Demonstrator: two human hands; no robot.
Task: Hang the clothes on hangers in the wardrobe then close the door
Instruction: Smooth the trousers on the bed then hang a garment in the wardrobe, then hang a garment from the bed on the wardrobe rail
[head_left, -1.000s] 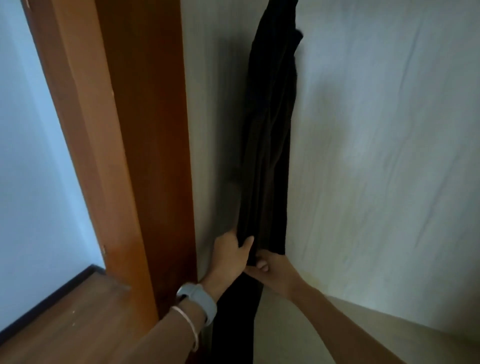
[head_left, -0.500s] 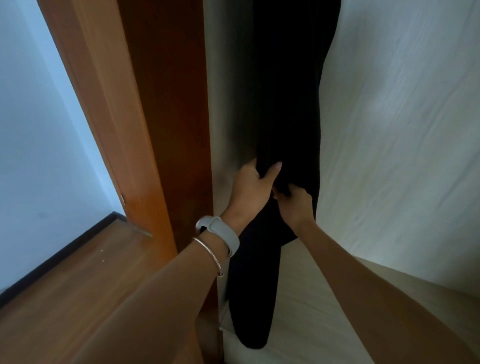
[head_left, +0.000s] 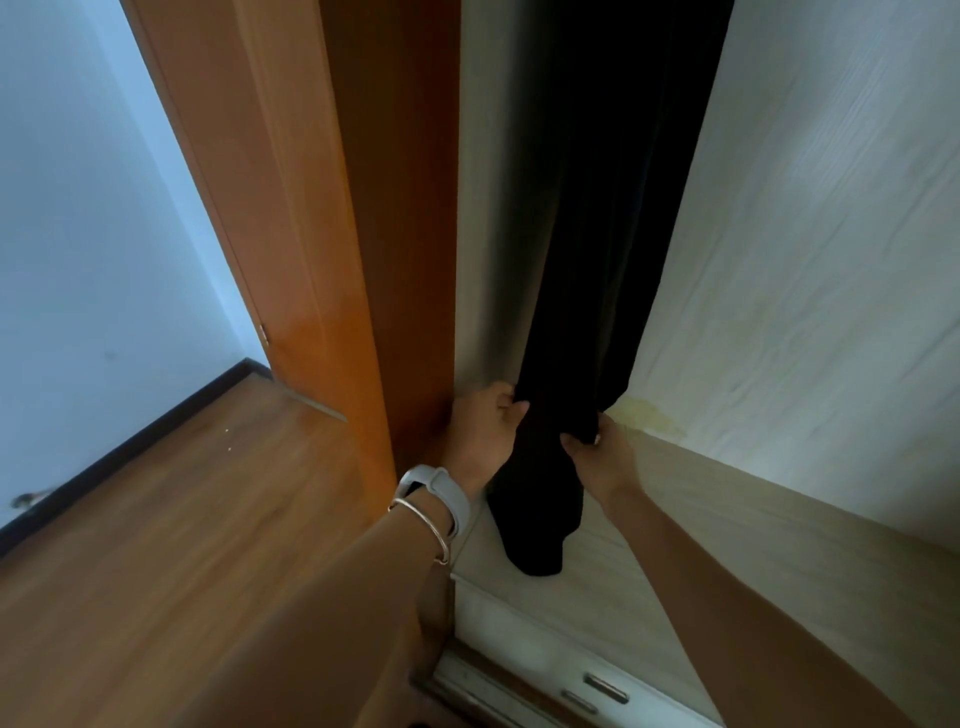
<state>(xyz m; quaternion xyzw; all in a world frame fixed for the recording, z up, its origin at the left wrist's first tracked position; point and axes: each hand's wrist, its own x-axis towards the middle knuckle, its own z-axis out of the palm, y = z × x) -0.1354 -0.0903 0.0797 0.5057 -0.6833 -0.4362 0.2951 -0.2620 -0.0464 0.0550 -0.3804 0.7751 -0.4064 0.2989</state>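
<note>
Inside, the garment (head_left: 597, 260), hung lengthwise with hem down, is gripped low by both hands (head_left: 485, 434) (head_left: 605, 460).

Two bare forearms with no sleeves. The left hand (head_left: 485, 431) has a pale grey smartwatch (head_left: 441, 491) strapped just behind it at the wrist, and a thin metal bangle (head_left: 423, 525) beside the watch. The right hand (head_left: 602, 460) and wrist wear nothing.

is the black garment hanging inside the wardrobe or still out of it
Inside. The black garment hangs down within the pale wardrobe interior, both hands gripping its lower part. Its hanger is out of view.
</note>
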